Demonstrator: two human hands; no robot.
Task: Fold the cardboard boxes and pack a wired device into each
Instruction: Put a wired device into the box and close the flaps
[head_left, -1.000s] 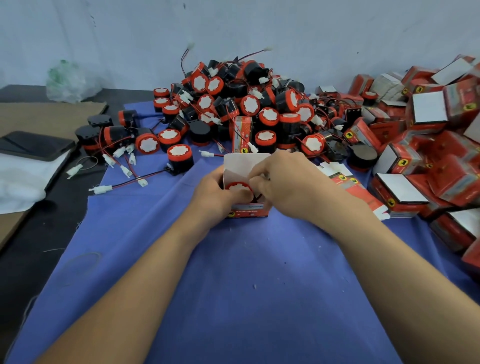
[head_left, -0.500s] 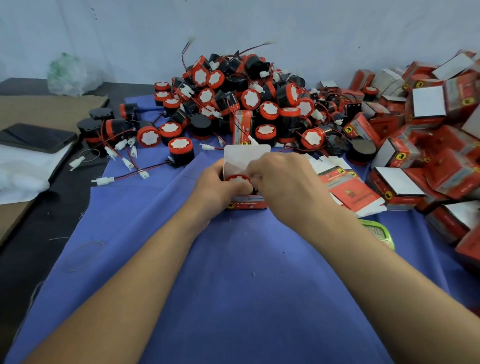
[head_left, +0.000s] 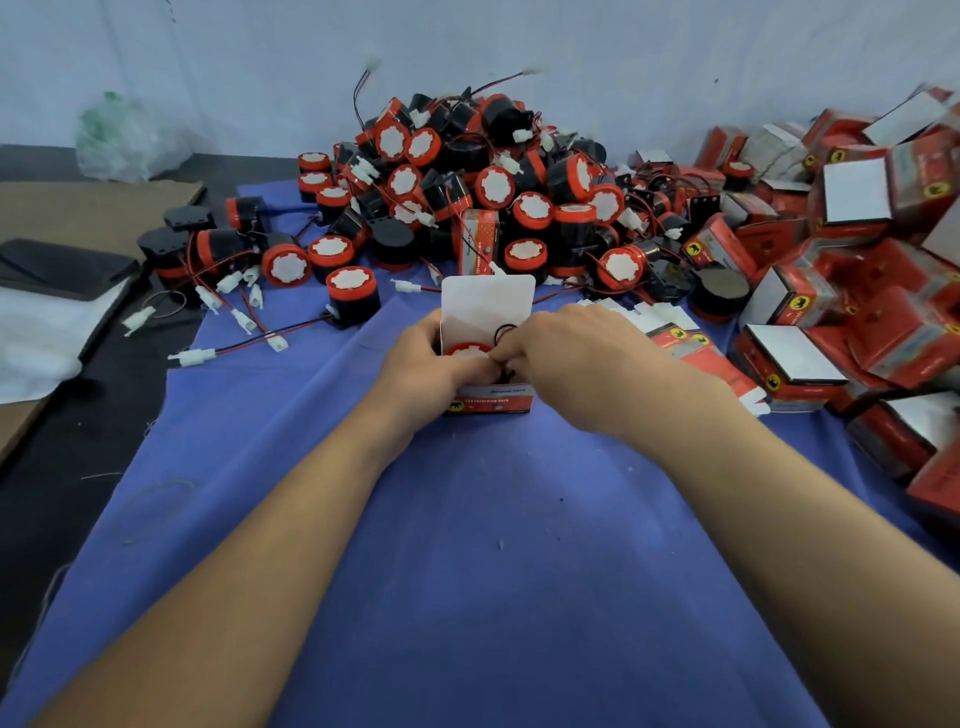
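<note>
A small red cardboard box (head_left: 488, 402) stands upright on the blue cloth (head_left: 467, 545) at centre, its white top flap (head_left: 487, 306) raised. A red-capped wired device (head_left: 467, 351) sits inside its mouth. My left hand (head_left: 434, 364) grips the box's left side. My right hand (head_left: 566, 358) pinches the device's black wire (head_left: 503, 332) at the opening, thumb against the left hand's thumb. The box's lower front shows below both hands.
A big pile of red-and-black wired devices (head_left: 467, 182) lies behind the box. Folded red boxes (head_left: 841, 260) are heaped at the right, flat unfolded ones (head_left: 691, 348) beside my right wrist. A phone (head_left: 62, 265), white cloth and brown cardboard (head_left: 93, 208) lie at left.
Both hands stayed on the box. The right hand's fingers worked the wire down at the opening; a loop of black wire now shows above them. The view shifted slightly.
</note>
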